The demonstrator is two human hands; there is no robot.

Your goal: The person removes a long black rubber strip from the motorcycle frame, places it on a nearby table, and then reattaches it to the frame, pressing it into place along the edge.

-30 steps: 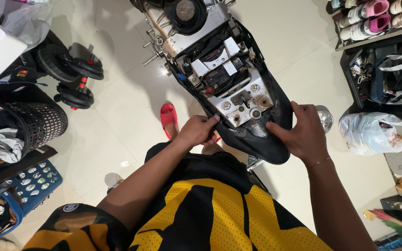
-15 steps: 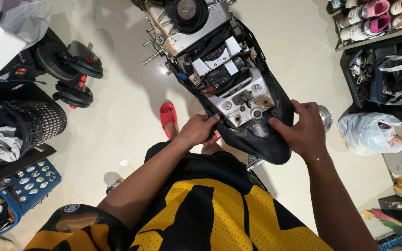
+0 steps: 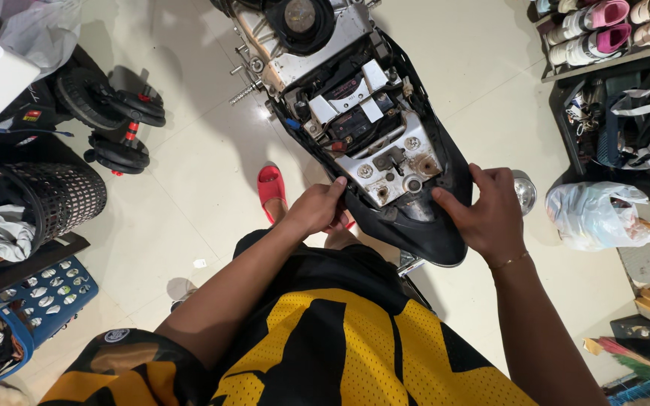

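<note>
A stripped motorbike rear frame stands in front of me, with a grey metal plate point(image 3: 389, 162), a battery and wiring exposed on top. Around its tail wraps a black plastic cover point(image 3: 423, 233). My left hand point(image 3: 317, 209) grips the cover's left edge, thumb toward the metal plate. My right hand point(image 3: 483, 214) clasps the cover's right side, fingers spread over the rim, a thin bracelet at the wrist. Below are my yellow and black jersey and dark shorts.
A red slipper point(image 3: 270, 188) lies on the tiled floor left of the bike. Dumbbells point(image 3: 118, 128) and a dark mesh basket point(image 3: 62, 195) sit at the left, a blue crate point(image 3: 47, 297) below. A white plastic bag point(image 3: 599, 214) and shoe shelves point(image 3: 603, 34) are at the right.
Both hands stay on the black cover. The right hand's fingers have shifted slightly along the cover's right rim; the view has moved a little.
</note>
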